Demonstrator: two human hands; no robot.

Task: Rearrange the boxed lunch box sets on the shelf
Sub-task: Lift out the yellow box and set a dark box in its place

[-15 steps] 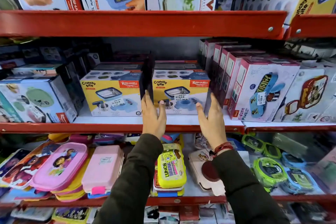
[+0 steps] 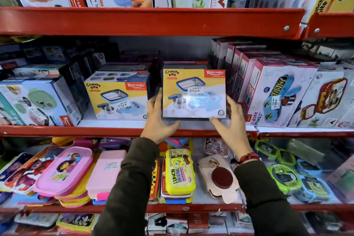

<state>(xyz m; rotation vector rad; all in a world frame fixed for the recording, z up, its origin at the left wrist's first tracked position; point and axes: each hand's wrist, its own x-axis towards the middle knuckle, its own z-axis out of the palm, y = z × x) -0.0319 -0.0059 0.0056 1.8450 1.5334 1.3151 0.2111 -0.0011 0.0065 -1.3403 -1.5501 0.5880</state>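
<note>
Just above the middle shelf (image 2: 122, 132), we've got the yellow boxed lunch set (image 2: 193, 93) clasped at its lower side edges, left hand (image 2: 158, 119) and right hand (image 2: 230, 120) fingers wrapped on stiff, glossy, likely light and slippery cardboard.

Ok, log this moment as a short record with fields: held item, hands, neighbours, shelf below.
held item: yellow Crunchy Bite box, tilted, front lifted off the middle shelf
left hand: grips its left side
right hand: grips its right side
left neighbour: second Crunchy Bite box, resting flat
right neighbour: Kidzee Plus box
shelf below: unboxed lunch boxes, including a yellow one
</note>
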